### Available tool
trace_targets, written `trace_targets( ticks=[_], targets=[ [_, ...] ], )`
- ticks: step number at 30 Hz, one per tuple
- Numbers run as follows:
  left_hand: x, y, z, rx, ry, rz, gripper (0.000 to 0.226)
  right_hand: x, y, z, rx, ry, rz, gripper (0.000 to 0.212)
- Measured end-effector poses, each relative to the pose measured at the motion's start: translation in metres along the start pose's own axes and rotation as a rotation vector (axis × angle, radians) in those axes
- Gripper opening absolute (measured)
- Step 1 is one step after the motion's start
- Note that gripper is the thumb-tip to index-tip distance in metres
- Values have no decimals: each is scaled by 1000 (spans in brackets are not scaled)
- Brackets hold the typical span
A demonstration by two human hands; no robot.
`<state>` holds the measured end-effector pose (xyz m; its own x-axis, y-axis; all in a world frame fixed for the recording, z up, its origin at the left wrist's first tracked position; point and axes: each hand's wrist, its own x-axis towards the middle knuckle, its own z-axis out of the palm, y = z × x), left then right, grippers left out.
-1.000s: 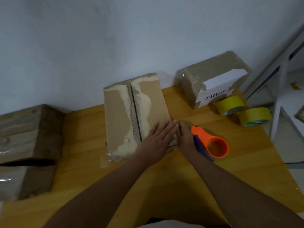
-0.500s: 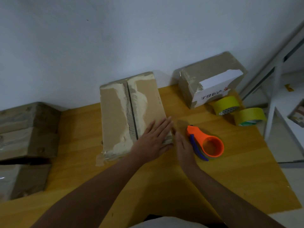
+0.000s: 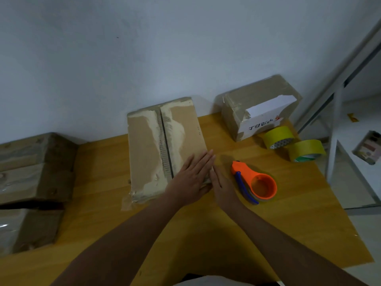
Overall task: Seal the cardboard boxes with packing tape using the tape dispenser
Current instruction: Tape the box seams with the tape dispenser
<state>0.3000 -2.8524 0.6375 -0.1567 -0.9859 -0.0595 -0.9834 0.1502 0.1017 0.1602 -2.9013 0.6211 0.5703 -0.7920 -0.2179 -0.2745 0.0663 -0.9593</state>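
The left hand point(image 3: 192, 176) is lying flat, fingers straight, on the cardboard box point(image 3: 165, 147); the right hand point(image 3: 223, 187) is pressing straight-fingered against its right side, near the orange tape dispenser point(image 3: 255, 184) on the tabletop point(image 3: 288, 223).

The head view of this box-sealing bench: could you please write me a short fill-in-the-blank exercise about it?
1. The left hand lies flat on the ___ box.
2. The tape dispenser on the table has an ___ body.
3. Beside the labelled box lie ___ yellow tape rolls.
4. The right hand is straight-fingered and holds ___.

Missing words: cardboard; orange; two; nothing
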Motion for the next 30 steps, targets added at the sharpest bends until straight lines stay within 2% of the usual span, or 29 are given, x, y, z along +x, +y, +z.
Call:
trace_targets(
  ticks=[3, 7, 9, 12, 14, 16, 18, 20, 22, 24, 25, 27, 30],
  targets=[
    [-1, 0, 1, -15, 19, 3, 75, -1, 0, 0, -43, 20, 1, 46],
    [0, -2, -2, -141, 44, 6, 82, -1, -7, -4, -84, -45, -13, 46],
    [0, -5, -9, -181, -9, 26, 86, -1, -9, -7, -138, -60, -25, 45],
    [-3, -11, -27, -111, -98, 116, 84, 2, -11, -14, -279, -12, -12, 45],
    [-15, -18, -42, -149, 5, 89, 79, 0, -16, -15, -317, 37, -17, 55],
    [-40, -31, -55, -254, 166, -69, 71, -6, -26, -9, -420, 85, -157, 57],
    [-76, -51, -59, -385, 329, -336, 61, -13, -36, 8, -612, 41, -380, 53],
    [-117, -71, -51, -525, 440, -663, 53, -21, -42, 31, -827, -153, -545, 49],
    [-153, -86, -35, -706, 477, -1013, 46, -28, -40, 54, -998, -338, -650, 50],
    [-175, -92, -15, -1039, 480, -1303, 42, -31, -39, 73, -1099, -417, -707, 56],
    [-182, -93, -5, -1267, 487, -1376, 41, -30, -40, 81, -1141, -437, -724, 59],
    [-190, -91, 12, -1645, 509, -1366, 43, -24, -42, 92, -1213, -461, -729, 60],
    [-192, -82, 19, -1899, 482, -1244, 52, -15, -46, 98, -1251, -477, -703, 54]
  ],
)
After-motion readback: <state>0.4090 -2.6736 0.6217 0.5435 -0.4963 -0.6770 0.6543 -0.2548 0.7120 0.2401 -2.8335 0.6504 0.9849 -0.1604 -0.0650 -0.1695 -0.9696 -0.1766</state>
